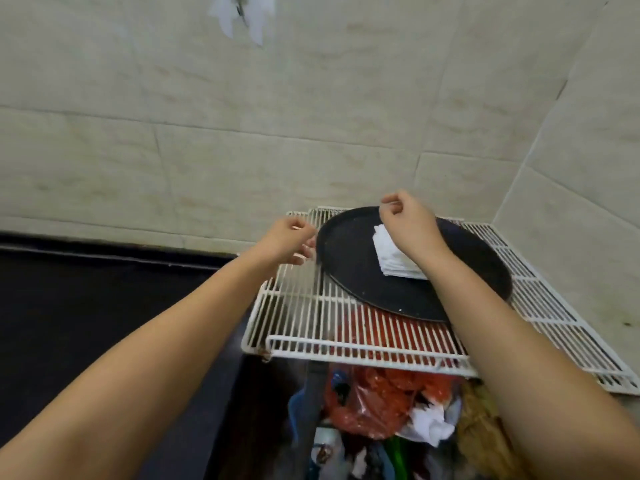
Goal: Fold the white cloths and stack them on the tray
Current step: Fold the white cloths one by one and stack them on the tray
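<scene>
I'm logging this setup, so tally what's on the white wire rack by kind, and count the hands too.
Round black tray: 1
Stack of folded white cloths: 1 (layers too fine to count)
Hands: 2, left hand and right hand
Total: 4, on or over the wire rack

Soft, even indoor light is washing the tiled wall [242, 133]; wide-angle distortion is bowing edges; motion blur is smearing the hanging white object [242, 15].

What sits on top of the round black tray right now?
A stack of folded white cloths lies on the black tray. The right hand and forearm cover the stack's right side, hiding its full extent.
</scene>
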A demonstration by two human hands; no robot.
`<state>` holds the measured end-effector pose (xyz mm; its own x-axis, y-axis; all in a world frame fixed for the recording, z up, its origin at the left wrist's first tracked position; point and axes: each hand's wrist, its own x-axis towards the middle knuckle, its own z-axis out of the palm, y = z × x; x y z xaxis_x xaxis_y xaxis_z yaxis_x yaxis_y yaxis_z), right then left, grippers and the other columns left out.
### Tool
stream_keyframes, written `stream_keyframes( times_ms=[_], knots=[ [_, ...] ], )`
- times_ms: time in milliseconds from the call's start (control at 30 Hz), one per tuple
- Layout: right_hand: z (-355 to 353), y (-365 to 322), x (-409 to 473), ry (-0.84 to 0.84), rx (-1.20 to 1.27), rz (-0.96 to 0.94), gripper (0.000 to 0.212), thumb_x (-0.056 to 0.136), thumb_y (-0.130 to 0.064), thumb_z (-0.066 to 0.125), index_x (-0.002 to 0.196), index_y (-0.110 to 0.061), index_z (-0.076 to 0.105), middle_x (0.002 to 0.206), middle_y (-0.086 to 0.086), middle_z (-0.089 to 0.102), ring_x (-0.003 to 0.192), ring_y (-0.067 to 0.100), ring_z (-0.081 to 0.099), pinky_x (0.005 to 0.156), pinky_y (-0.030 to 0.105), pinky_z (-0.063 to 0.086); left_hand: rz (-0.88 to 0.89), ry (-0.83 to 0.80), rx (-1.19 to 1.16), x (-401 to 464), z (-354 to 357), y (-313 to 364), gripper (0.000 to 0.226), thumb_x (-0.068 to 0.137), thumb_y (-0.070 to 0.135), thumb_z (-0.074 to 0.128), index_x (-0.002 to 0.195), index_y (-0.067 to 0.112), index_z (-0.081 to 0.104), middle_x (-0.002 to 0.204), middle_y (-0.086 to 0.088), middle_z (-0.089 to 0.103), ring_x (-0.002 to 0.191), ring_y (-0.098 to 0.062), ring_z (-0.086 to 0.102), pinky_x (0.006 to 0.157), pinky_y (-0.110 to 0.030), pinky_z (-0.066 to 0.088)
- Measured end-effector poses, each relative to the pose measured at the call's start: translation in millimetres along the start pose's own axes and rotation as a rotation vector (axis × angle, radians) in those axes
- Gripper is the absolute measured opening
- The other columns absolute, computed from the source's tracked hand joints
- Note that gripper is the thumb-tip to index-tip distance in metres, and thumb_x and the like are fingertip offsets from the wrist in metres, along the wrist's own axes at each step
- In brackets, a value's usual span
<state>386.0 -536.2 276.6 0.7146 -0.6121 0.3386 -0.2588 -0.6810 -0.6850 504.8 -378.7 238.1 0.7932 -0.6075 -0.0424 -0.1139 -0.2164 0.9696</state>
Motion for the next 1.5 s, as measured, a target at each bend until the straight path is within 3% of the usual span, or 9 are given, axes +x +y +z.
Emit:
stream_keyframes(
  times_ms=[200, 433, 533, 667, 867, 1233, 1500],
  knots=[
    [167.2, -140.7, -98.3, -0.25, 0.056, -0.311, 0.023, 0.089, -0.011, 0.05, 0.108, -0.01, 0.063, 0.09, 0.0, 0.056, 0.081, 0.015, 0.052, 0.076, 0.026, 0.041, 0.086, 0.238, 0.21, -129.5, -182.9, -70.2, 0.008, 0.097, 0.016, 0.048, 0.093, 0.011, 0.053, 0.072, -0.002, 0.058, 0.051, -0.007, 0.054, 0.044, -0.017, 0.044],
    [369.0, -276.2, -270.6, -0.734, 0.024, -0.484, 0.024, 0.093, -0.021, 0.048, 0.113, -0.016, 0.06, 0.107, 0.005, 0.056, 0.093, 0.023, 0.059, 0.085, 0.033, 0.047, -0.29, 0.542, 0.528, -331.1, -391.4, -193.3, 0.011, 0.093, 0.017, 0.05, 0.094, 0.014, 0.061, 0.075, -0.001, 0.064, 0.062, -0.014, 0.058, 0.058, -0.023, 0.048],
    [426.9, -314.6, -325.7, -0.882, -0.051, -0.535, 0.025, 0.094, -0.024, 0.046, 0.115, -0.016, 0.058, 0.112, 0.008, 0.056, 0.098, 0.027, 0.059, 0.089, 0.037, 0.048, -0.459, 0.559, 0.634, -395.4, -441.3, -238.0, 0.014, 0.093, 0.019, 0.051, 0.096, 0.012, 0.062, 0.091, -0.008, 0.068, 0.079, -0.02, 0.061, 0.075, -0.029, 0.048],
    [487.4, -350.5, -374.4, -1.011, -0.159, -0.652, 0.027, 0.095, -0.024, 0.044, 0.117, -0.014, 0.055, 0.117, 0.011, 0.054, 0.104, 0.032, 0.056, 0.09, 0.041, 0.047, -0.601, 0.6, 0.653, -447.6, -477.2, -288.7, 0.019, 0.093, 0.024, 0.05, 0.103, 0.011, 0.06, 0.102, -0.01, 0.067, 0.094, -0.026, 0.061, 0.08, -0.031, 0.045],
    [571.4, -395.1, -397.0, -1.145, -0.177, -0.734, 0.03, 0.097, -0.026, 0.042, 0.119, -0.011, 0.055, 0.122, 0.012, 0.052, 0.106, 0.032, 0.056, 0.089, 0.04, 0.048, -0.671, 0.632, 0.588, -457.7, -532.9, -333.7, 0.031, 0.095, 0.025, 0.048, 0.123, 0.012, 0.053, 0.109, -0.009, 0.063, 0.101, -0.025, 0.058, 0.089, -0.033, 0.046],
    [756.0, -553.3, -325.2, -1.222, -0.14, -0.828, 0.027, 0.097, -0.03, 0.044, 0.117, -0.016, 0.057, 0.115, 0.007, 0.056, 0.1, 0.022, 0.059, 0.088, 0.039, 0.051, -0.743, 0.749, 0.545, -395.8, -745.2, -373.3, 0.028, 0.096, 0.023, 0.047, 0.121, 0.011, 0.054, 0.107, -0.01, 0.065, 0.096, -0.023, 0.06, 0.083, -0.028, 0.044],
    [851.5, -623.8, -315.4, -1.257, -0.146, -0.887, 0.025, 0.096, -0.028, 0.045, 0.112, -0.014, 0.059, 0.113, 0.009, 0.059, 0.103, 0.026, 0.058, 0.088, 0.035, 0.048, -0.782, 0.809, 0.491, -382.5, -856.6, -409.3, 0.026, 0.096, 0.02, 0.048, 0.118, 0.009, 0.056, 0.099, -0.007, 0.06, 0.09, -0.021, 0.056, 0.078, -0.024, 0.039]
  ],
)
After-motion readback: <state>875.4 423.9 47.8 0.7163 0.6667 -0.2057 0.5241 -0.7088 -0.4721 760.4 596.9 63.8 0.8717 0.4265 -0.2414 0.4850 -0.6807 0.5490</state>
